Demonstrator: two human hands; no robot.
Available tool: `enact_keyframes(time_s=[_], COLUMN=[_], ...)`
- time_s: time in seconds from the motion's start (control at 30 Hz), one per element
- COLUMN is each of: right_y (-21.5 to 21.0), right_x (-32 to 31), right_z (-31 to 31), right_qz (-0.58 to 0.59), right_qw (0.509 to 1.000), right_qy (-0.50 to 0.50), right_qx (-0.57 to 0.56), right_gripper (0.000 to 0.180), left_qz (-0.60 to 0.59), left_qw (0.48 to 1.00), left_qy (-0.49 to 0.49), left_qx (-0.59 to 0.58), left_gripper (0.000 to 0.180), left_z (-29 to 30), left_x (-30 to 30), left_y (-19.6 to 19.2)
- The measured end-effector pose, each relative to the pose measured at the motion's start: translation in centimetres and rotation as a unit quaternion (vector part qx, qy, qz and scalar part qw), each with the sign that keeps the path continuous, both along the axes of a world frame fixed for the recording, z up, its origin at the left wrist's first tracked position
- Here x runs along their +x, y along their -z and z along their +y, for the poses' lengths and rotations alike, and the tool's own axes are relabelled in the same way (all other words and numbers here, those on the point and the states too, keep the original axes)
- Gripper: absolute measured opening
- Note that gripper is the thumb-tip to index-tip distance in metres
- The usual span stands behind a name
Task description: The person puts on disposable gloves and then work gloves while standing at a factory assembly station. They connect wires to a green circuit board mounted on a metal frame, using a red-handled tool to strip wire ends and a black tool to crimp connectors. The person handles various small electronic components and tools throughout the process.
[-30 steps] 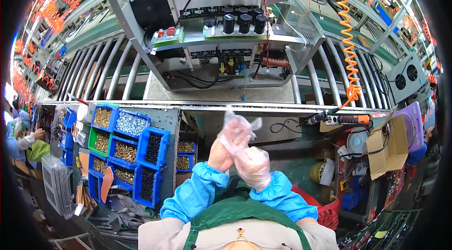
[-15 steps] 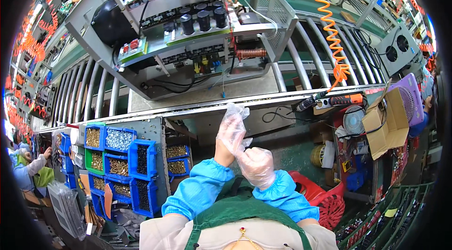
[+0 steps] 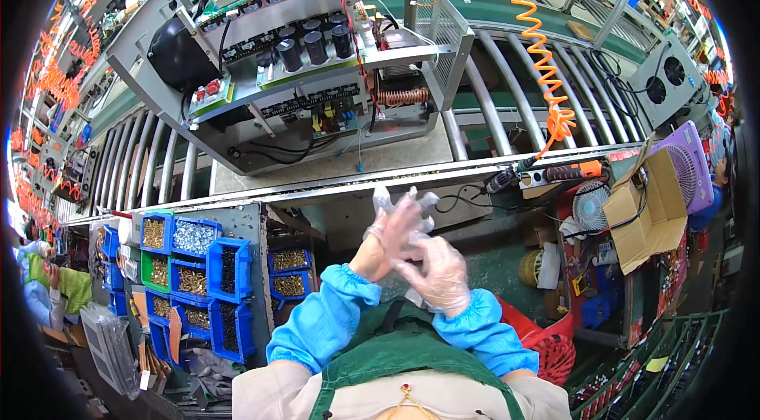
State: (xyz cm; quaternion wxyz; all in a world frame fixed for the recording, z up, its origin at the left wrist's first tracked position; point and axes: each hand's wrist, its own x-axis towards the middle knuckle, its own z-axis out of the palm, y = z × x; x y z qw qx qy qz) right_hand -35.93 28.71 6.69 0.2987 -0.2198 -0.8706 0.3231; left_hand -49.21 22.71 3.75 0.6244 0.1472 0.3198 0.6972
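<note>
My left hand (image 3: 389,236) is raised in front of the conveyor edge, its fingers spread and smeared by motion. A thin clear plastic glove covers it, with loose film standing off the fingertips. Close against its right side is my right hand (image 3: 442,276), also in a clear plastic glove. The right thumb stands apart from its half-bent fingers, whose tips reach the left hand's glove. No tool or part shows in either hand. Beyond them, on the conveyor, stands an open grey metal chassis (image 3: 317,91) with circuit boards, black capacitors and a copper coil.
Blue and green bins (image 3: 192,281) of screws and small hardware stand at left. A power screwdriver (image 3: 554,174) lies right of my hands, below an orange coiled hose (image 3: 534,32). Farther right are a cardboard box (image 3: 649,210) and a purple fan (image 3: 687,163). Metal rollers (image 3: 487,103) flank the chassis.
My left hand's fingers have spread apart. My right hand has loosened from a closed pinch at the left glove's lower edge and moved slightly up. The whole view has shifted a little.
</note>
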Motion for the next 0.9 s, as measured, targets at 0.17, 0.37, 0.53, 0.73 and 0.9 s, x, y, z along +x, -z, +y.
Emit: enact_keyframes(time_s=[0.17,0.37,0.53,0.73,0.9], right_y=[3.6,6.8,12.6,22.2,41.0], right_x=[-1.1,-0.5,-0.1,-1.2,0.4], right_z=[-0.3,-1.3,-2.8,-0.2,9.1], right_qz=[0.022,-0.024,-0.069,-0.117,-0.163], right_qw=[0.995,0.959,0.945,0.914,0.877], right_qy=[-0.093,-0.16,-0.203,-0.23,0.018], right_qx=[0.001,-0.233,-0.246,-0.312,-0.452], right_gripper=[0.019,0.019,0.017,0.02,0.025], left_qz=[-0.116,-0.35,-0.341,-0.167,-0.151], left_qw=[0.99,0.917,0.928,0.943,0.887], left_qy=[-0.078,0.063,-0.073,-0.158,-0.264], left_qx=[0.001,0.179,0.132,-0.24,-0.347], left_gripper=[0.077,0.073,0.05,0.082,0.081], left_z=[1.2,0.2,-0.7,0.1,-2.9], left_x=[0.5,-0.6,-0.1,-0.7,-3.6], left_y=[0.7,5.3,12.6,23.7,47.2])
